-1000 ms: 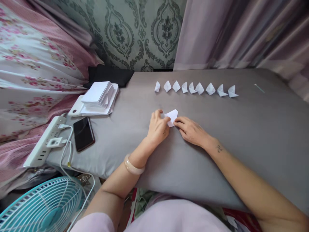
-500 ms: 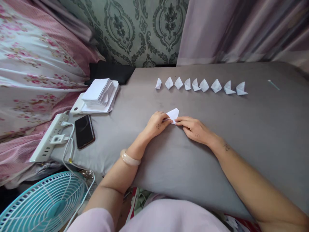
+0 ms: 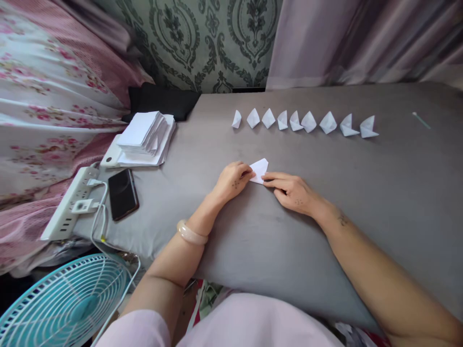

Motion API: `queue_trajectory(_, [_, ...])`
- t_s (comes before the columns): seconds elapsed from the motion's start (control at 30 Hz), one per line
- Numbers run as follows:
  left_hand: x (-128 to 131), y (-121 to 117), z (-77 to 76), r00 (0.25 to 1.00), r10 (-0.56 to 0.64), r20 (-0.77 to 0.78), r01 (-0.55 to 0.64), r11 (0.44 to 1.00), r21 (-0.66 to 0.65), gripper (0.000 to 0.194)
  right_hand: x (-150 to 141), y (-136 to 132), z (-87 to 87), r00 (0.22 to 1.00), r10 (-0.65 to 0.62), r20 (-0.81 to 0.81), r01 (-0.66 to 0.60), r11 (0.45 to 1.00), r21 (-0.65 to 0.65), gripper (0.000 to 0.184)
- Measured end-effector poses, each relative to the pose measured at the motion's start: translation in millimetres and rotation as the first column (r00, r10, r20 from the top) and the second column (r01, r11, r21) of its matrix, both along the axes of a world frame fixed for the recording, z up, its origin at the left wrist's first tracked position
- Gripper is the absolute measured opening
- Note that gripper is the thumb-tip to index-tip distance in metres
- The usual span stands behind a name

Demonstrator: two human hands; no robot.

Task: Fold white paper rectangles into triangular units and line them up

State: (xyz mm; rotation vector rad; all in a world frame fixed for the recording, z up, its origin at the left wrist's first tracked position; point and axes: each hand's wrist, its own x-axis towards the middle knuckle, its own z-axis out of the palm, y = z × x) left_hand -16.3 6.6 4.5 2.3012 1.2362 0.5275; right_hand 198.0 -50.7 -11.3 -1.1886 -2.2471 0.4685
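A small folded sheet of white paper lies on the grey cloth surface, its pointed end away from me. My left hand pinches its left edge, thumb and fingers together. On the other side, my right hand has its fingertips closed on the paper's lower right edge. Beyond my hands stands a row of several folded white paper shapes, among them one at the left end, a diamond-like one and one at the right end.
To the left, a stack of white paper sits near a black phone and a white power strip with cables. A turquoise fan stands low at front left. A thin stick lies at far right.
My left fingers have drawn back slightly to the left, so more of the folded paper shows between my hands. The view has shifted a little.
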Motion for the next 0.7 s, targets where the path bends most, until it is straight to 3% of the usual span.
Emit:
queue_trajectory(0.47, [0.9,4.0,-2.0,1.000,0.002,0.007,-0.002,1.000,-0.031,0.015,0.0,0.9,-2.8,0.999,-0.024,-0.035,0.025,1.000,0.012,0.041])
queue_trajectory(0.7, [0.5,4.0,-2.0,1.000,-0.017,0.025,0.018,0.999,-0.029,0.015,2.2,2.5,-1.9,0.998,-0.002,-0.057,0.003,1.000,0.015,0.052])
